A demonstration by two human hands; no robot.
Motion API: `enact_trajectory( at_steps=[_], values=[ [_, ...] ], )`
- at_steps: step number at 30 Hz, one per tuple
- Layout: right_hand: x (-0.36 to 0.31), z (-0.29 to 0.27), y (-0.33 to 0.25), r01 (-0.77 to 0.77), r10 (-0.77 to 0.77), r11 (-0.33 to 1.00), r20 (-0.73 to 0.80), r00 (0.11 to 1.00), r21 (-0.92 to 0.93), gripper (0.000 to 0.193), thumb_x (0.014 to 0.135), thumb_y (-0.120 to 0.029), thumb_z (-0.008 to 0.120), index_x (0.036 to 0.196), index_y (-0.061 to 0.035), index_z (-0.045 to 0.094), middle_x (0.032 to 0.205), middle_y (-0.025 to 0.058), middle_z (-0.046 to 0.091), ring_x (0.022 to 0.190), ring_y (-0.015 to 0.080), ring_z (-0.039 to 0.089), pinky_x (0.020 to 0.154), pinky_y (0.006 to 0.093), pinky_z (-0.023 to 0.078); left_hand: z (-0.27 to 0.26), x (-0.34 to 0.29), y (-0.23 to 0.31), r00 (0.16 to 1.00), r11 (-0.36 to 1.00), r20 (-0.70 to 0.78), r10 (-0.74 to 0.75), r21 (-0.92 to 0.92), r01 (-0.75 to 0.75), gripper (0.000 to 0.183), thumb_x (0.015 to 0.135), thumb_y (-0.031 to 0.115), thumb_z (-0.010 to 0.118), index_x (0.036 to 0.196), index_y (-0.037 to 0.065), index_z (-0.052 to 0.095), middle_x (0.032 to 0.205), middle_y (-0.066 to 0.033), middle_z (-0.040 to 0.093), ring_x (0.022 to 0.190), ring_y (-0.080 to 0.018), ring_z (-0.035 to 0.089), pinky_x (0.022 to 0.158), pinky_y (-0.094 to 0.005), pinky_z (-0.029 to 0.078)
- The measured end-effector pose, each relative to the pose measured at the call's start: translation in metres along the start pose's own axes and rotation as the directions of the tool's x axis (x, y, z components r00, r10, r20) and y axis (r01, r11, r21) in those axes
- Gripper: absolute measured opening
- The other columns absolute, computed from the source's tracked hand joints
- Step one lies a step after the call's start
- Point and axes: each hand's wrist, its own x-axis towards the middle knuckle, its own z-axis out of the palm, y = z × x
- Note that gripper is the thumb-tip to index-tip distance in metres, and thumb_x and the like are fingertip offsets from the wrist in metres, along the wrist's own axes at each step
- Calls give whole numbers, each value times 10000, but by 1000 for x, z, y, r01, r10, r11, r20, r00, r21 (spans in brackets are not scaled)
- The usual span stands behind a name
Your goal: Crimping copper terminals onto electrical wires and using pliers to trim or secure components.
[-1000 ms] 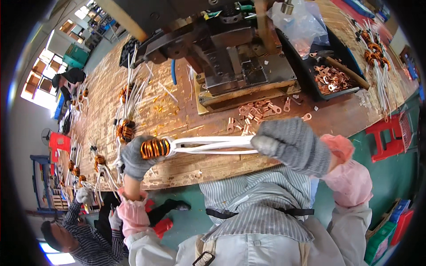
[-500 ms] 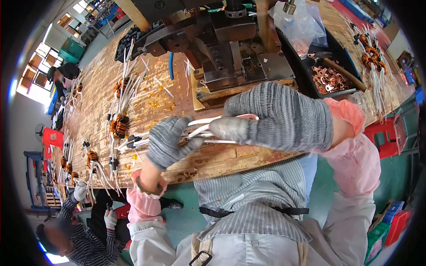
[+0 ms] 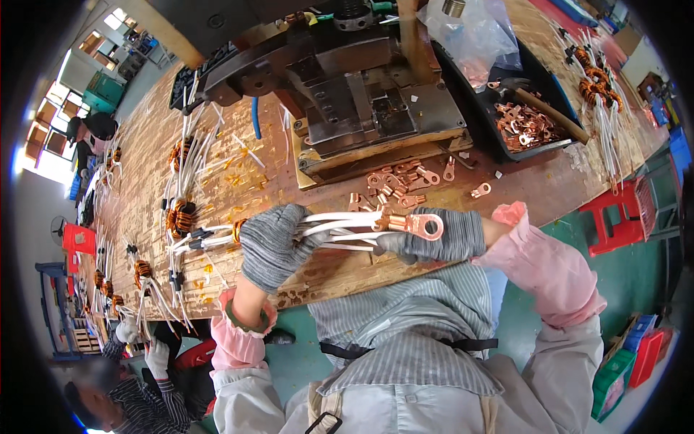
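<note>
Head view: nearer the wearer than the press (image 3: 347,58), white wires (image 3: 336,217) span both gloved hands. The left hand (image 3: 275,246) grips them tightly; the right hand (image 3: 441,235) closes loosely about a copper lug (image 3: 410,223), newly visible at the wire ends, suggesting both are being joined; seating unclear.

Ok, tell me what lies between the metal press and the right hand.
In the head view, a loose pile of copper lugs lies on the worn wooden bench between the metal press and the gloved right hand.
</note>
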Motion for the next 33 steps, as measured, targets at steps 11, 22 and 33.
enact_trajectory(
  at_steps=[11,22,33],
  values=[
    [16,-19,-15,126,-476,530,-171,863,-839,394,873,-420,463,889,-50,596,709,165,593,669,337,566,618,394,445,-17,1,4,909,961,329,255,15,-275,218,675,277,663,856,157,646,1111,-165,567,830,-315,604,696,-399,481],
    [-31,8,26,36,1,758,-56,998,652,348,877,-433,501,770,-103,496,510,-49,347,393,71,273,366,248,212,-13,11,6,908,963,323,267,-65,-260,274,748,366,602,836,116,674,916,-131,607,747,-303,577,647,-393,462],
    [-6,-8,48,256,-624,689,-374,686,-678,268,838,-306,518,846,-42,565,753,137,595,664,314,588,568,428,459,25,59,50,867,908,433,248,-416,-52,297,810,190,634,1063,41,587,873,-95,626,749,-160,609,659,-282,486]
  ],
)
